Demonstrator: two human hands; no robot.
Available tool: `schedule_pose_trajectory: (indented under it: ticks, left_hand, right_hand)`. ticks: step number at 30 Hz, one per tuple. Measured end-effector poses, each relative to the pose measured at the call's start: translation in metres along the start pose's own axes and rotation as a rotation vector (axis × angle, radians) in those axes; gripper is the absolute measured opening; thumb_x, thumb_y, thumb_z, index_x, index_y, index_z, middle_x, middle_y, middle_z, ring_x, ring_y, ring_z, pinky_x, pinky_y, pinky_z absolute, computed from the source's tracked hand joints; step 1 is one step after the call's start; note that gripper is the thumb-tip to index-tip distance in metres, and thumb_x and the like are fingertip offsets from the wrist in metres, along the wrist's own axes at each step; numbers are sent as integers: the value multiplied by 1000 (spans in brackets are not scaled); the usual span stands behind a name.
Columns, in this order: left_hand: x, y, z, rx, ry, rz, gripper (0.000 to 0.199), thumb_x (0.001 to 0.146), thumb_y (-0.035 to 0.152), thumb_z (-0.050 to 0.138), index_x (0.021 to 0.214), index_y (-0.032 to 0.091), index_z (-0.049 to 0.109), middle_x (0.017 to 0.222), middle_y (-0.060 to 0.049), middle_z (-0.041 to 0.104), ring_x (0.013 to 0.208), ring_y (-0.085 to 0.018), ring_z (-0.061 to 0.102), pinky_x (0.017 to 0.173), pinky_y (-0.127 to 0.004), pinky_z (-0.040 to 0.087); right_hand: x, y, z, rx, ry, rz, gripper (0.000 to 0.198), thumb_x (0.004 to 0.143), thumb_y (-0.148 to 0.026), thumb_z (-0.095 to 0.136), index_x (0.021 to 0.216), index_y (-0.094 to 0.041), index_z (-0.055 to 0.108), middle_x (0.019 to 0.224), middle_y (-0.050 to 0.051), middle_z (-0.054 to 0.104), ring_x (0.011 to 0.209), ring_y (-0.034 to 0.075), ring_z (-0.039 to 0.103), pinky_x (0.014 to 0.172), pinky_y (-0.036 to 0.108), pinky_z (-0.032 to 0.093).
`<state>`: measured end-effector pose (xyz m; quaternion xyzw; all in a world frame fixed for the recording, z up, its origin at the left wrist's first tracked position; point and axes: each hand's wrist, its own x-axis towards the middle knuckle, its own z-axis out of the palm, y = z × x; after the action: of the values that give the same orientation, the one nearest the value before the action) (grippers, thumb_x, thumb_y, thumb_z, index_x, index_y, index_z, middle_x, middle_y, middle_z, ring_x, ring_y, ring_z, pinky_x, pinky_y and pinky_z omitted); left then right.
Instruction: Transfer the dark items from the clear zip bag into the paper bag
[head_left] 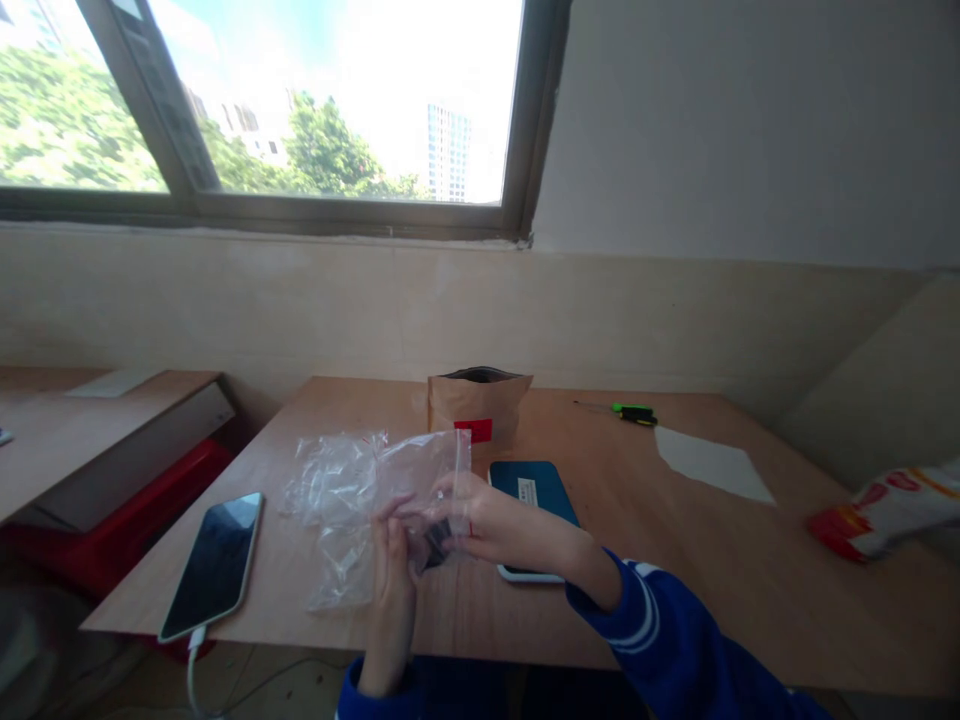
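The clear zip bag (375, 490) is lying crumpled just above the near edge of the table (675, 570), its long axis running left to right. Both hands are meeting at its lower right corner. The right hand (495, 525) is closing thumb and fingers on a small dark object (435, 545) there; the left hand (394, 560), fingers curled, is pinching the plastic beside it.

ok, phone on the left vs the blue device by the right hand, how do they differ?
The phone shows a dark glossy screen; the blue device shows a blue face with a small white label. The phone has a white cable plugged in; no cable shows on the blue device. The phone lies untouched; the right hand partly covers the blue device. Both lie flat on the table.
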<state>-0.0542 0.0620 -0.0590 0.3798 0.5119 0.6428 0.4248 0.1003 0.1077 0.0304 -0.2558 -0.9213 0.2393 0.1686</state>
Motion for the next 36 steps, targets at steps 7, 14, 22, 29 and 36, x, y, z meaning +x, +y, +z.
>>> schedule_pose_trajectory:
  ticks: [7, 14, 22, 29, 36]
  left_hand:
    - [4, 7, 3, 80, 84, 12, 55, 84, 69, 42, 112, 23, 55, 94, -3, 63, 80, -17, 60, 68, -28, 49]
    - [34, 11, -22, 82, 220, -31, 53, 84, 65, 42, 106, 19, 59, 85, -1, 61, 56, -11, 47, 51, -24, 39]
    - [103, 8, -84, 663, 376, -118, 39, 81, 47, 47, 97, 13, 59, 86, -14, 64, 89, -35, 62, 82, -54, 47]
    - [74, 14, -64, 925, 549, 212, 71, 86, 55, 42, 144, 13, 34, 146, -25, 30, 135, -45, 30, 104, -66, 25]
    - [58, -40, -57, 1180, 174, 344, 49, 93, 39, 35, 135, 22, 52, 154, -17, 32, 143, -40, 23, 109, -61, 21]
  right_hand:
    - [-10, 4, -5, 206, 65, 131, 9, 80, -12, 68, 88, -16, 64, 95, 4, 65, 94, 18, 61, 87, 32, 49]
    - [-10, 32, -66, 271, 517, 222, 17, 81, -31, 69, 94, -20, 67, 95, 3, 70, 84, 15, 64, 76, 29, 50]
    - [33, 99, -119, 25, 690, 254, 21, 83, -28, 63, 100, -18, 71, 98, 6, 72, 80, 17, 63, 73, 31, 49]
    - [36, 116, -97, -260, 628, 152, 31, 95, -36, 48, 105, -20, 73, 109, 11, 61, 111, 22, 53, 100, 40, 42]
    - [19, 116, -80, -403, 565, 229, 48, 100, -43, 31, 104, -18, 72, 126, 13, 58, 119, 26, 48, 107, 49, 35]
